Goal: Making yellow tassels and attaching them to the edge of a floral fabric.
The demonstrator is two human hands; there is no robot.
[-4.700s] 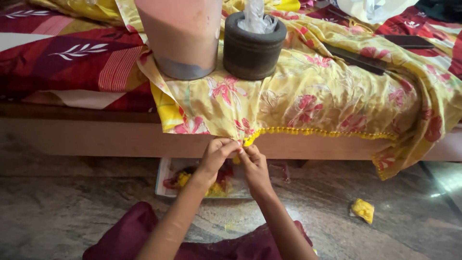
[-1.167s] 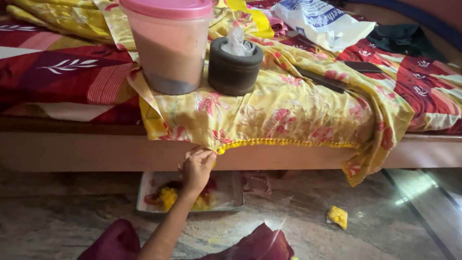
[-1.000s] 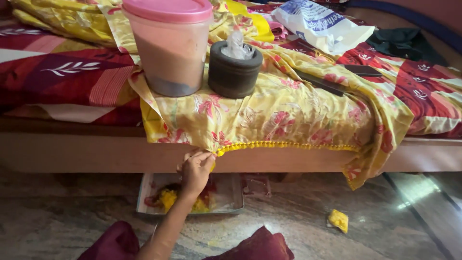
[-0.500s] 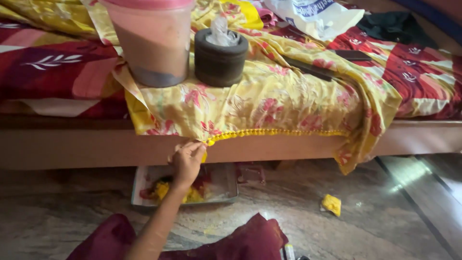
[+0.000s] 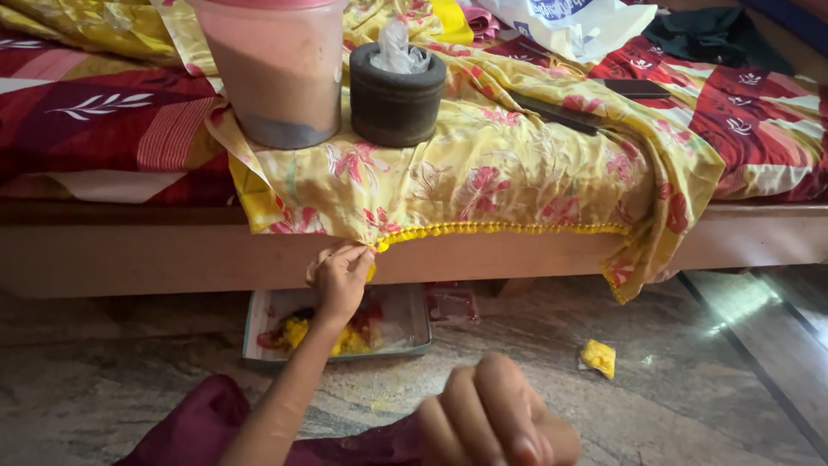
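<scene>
Pinching left hand point(image 5: 339, 278) fingers grasp yellow fringe point(image 5: 500, 229) end; fringe runs level, rightward; right hand point(image 5: 492, 418) clenched.

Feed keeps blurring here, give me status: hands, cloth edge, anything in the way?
Left hand pinching yellow cloth at its pom-pom trim. Right hand fisted near camera, contents unclear. Tray below; nothing blocking.

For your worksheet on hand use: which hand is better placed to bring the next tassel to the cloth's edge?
Probably the right hand: it is free, raised near the camera, fingers curled. The left hand is pinching the cloth at its fringe, above the tray.
</scene>
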